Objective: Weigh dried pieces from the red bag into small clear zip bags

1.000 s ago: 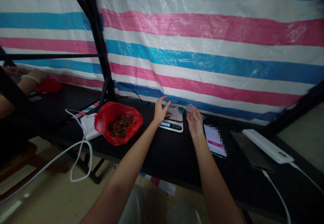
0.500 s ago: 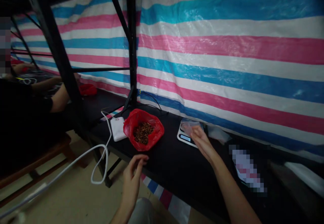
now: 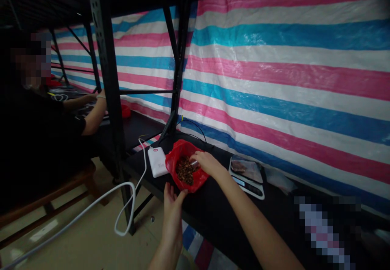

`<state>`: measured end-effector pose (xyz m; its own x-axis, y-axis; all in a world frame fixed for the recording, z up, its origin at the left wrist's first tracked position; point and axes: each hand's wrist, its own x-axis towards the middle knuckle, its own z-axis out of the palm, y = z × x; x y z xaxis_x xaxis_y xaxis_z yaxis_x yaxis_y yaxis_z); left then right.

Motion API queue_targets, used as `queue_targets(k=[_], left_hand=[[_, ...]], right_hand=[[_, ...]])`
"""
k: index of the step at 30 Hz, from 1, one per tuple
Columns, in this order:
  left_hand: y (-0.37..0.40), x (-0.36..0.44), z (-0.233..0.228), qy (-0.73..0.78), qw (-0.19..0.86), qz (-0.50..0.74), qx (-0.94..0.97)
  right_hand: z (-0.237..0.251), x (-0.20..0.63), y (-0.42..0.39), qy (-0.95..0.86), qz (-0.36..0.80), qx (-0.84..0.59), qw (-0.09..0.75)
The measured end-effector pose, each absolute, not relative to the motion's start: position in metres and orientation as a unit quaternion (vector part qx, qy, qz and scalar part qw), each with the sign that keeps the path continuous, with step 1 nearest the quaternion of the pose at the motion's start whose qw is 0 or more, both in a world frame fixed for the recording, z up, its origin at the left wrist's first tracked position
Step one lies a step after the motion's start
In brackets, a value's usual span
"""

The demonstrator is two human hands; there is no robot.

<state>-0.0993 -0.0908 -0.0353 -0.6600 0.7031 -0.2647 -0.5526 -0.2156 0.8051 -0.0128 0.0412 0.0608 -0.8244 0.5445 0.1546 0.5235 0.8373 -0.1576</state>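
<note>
Red plastic bag point(image 3: 186, 171) of brown bits sits on the black table point(image 3: 213, 205), just left of the scale point(image 3: 247, 176). I see my right hand point(image 3: 204, 162) at the bag's far rim, fingers curled on a small metal piece point(image 3: 194, 163). My left hand point(image 3: 173, 199) pinches the bag's near edge. White power bank point(image 3: 157, 161) lies just left of the bag.

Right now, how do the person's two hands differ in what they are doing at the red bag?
The right hand reaches into the red bag from above, over the brown pieces; the left hand touches the bag's near edge from outside. The right is palm down; the left points upward. Both touch the same bag.
</note>
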Motion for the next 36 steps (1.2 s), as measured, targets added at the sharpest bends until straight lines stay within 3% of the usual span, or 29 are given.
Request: queue_targets(k=[3,7,12,26,36], left_hand=[[-0.071,-0.094,-0.037,0.427,0.405,0.798,0.131],[-0.051,-0.087,-0.046,0.420,0.340,0.825,0.164],[-0.040,-0.080,-0.043,0.437,0.271,0.839,0.176],[-0.038,-0.082,-0.050,0.494,0.281,0.810,0.145],[-0.039,-0.083,-0.057,0.510,0.213,0.824,0.125]], right_hand=[[0.052,-0.018,0.042,-0.954,0.012,-0.290,0.076],[0.034,-0.012,0.044,-0.951,0.076,-0.283,0.104],[0.024,-0.007,0.045,-0.931,0.197,-0.249,0.181],[-0.021,-0.022,0.054,-0.744,0.475,-0.265,0.390],[-0.012,0.005,0.048,-0.627,0.500,-0.265,0.535]])
